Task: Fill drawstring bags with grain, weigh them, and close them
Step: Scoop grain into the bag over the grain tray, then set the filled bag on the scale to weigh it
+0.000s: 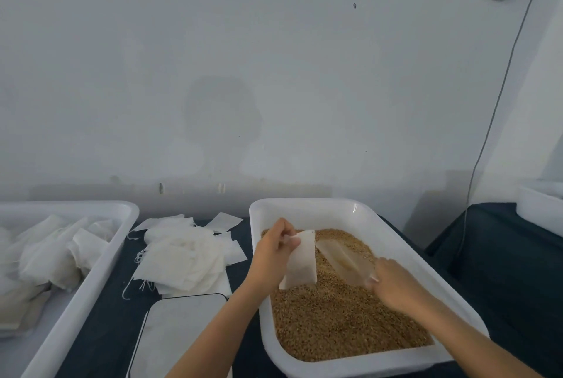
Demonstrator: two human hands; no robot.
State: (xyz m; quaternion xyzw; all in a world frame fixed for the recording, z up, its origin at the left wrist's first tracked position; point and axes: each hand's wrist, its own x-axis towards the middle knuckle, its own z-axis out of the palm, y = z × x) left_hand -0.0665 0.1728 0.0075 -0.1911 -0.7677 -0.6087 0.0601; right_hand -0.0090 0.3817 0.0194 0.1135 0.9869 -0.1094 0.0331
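Over the white plastic tub [304,207] of tan grain [344,322], left hand [272,251] pinches the small white drawstring bag [301,258] by its top, hanging upright; right hand [396,284] grips the translucent plastic scoop [344,258], its long axis aimed up-left at the bag mouth just beside.

No text, label, brand, number or sign can be read anywhere, from nine o'clock round to three o'clock.

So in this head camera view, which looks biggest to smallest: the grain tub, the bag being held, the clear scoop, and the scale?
1. Grain tub: clearly largest.
2. Scale: partly cut off at the bottom edge.
3. and 4. Held bag and clear scoop: about alike, too close to rank.
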